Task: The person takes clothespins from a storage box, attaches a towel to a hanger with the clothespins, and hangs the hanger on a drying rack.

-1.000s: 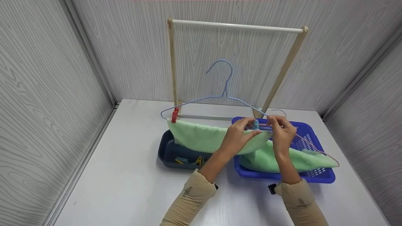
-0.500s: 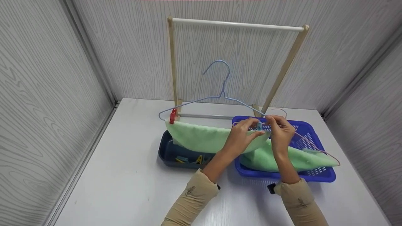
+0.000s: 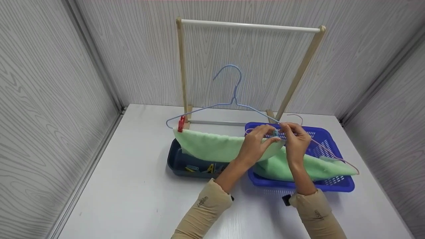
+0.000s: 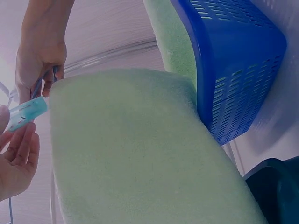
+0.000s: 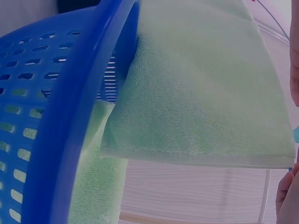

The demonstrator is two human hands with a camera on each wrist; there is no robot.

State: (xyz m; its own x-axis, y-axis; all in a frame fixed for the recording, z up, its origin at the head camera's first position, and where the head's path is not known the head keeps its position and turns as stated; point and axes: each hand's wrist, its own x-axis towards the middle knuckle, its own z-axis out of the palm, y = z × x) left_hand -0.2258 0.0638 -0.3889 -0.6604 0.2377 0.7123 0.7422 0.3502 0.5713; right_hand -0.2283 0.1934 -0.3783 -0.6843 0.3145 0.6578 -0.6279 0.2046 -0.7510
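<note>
A light green towel hangs along the lower bar of a blue wire hanger, fixed at its left end by a red clothespin. My left hand pinches a light blue clothespin between thumb and fingers, close over the towel's top edge near its right end. Beside it, my right hand grips the hanger's right corner, where the left wrist view shows blue wire between the fingers. The towel's lower corner fills much of the right wrist view, which catches only bits of the hands.
A blue perforated basket on the right holds another green towel with a pink hanger. Left of it, a dark tray contains several clothespins. Behind stands a wooden rack with a white rod.
My left hand and the light blue clothespin have shifted slightly right, closer to my right hand. The hanger and hung towel have drifted slightly left.
</note>
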